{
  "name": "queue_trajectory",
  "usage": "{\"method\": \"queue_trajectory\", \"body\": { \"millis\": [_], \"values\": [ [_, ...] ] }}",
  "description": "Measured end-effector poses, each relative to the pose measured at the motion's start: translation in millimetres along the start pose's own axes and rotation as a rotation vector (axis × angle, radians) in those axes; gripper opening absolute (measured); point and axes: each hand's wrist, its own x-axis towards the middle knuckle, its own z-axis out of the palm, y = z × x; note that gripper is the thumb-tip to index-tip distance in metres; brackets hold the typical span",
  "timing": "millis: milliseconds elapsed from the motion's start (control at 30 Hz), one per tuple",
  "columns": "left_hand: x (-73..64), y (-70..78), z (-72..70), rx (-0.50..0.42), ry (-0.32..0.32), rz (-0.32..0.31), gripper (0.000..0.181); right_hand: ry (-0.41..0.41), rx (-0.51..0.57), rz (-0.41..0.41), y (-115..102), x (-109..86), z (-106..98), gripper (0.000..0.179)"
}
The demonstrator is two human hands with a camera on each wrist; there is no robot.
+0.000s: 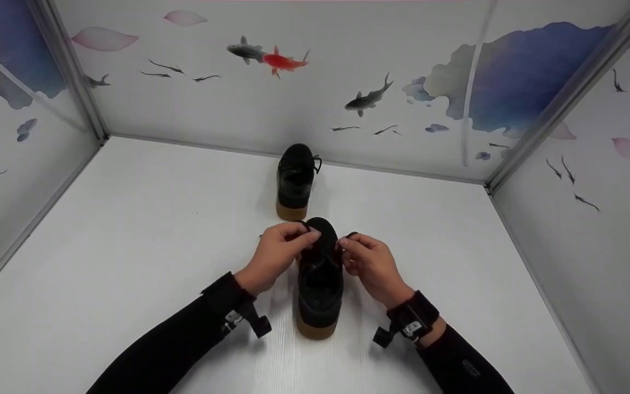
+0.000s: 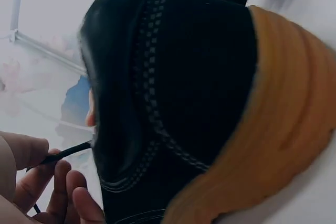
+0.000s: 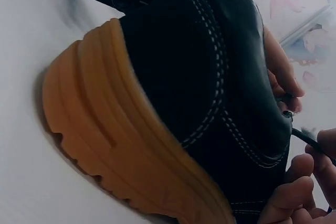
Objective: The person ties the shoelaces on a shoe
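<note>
Tightening or tying, it seems: near shoe [image 1: 318, 317] upright on the table [image 1: 129, 219], left hand [image 1: 276, 251] pinching lace [image 2: 73, 151] at its left, right hand [image 1: 372, 268] pinching lace at its right. Next probably needs an even pull.

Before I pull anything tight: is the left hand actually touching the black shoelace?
Touching: the left wrist view shows the left hand pinching the black shoelace between thumb and finger, beside the black shoe.
</note>
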Motion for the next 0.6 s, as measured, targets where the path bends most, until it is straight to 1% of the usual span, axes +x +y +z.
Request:
{"method": "queue_trajectory", "body": {
  "millis": [100, 200, 333, 467, 600],
  "values": [
    [6.4, 4.0, -1.1, 0.008, 0.034, 0.017, 0.024, 0.003, -0.023, -0.017, -8, 4.2, -2, 0.016],
    [12.5, 9.0, -4.3, -0.012, 0.054, 0.04, 0.023, 0.016, -0.024, -0.025, -15, 10.5, -3, 0.018],
    [20.0, 14.3, -8.8, -0.048, 0.046, 0.058, 0.019, 0.051, 0.001, -0.029, -24, 18.5, -6, 0.016],
    [28.2, 17.7, -13.2, -0.037, 0.034, 0.072, 0.02, 0.086, -0.004, -0.022, -32, 25.8, -8, 0.014],
    [36.5, 24.0, -16.1, -0.024, 0.051, 0.094, 0.021, 0.115, -0.033, -0.037, -39, 34.6, -8, 0.016]
  ]
}}
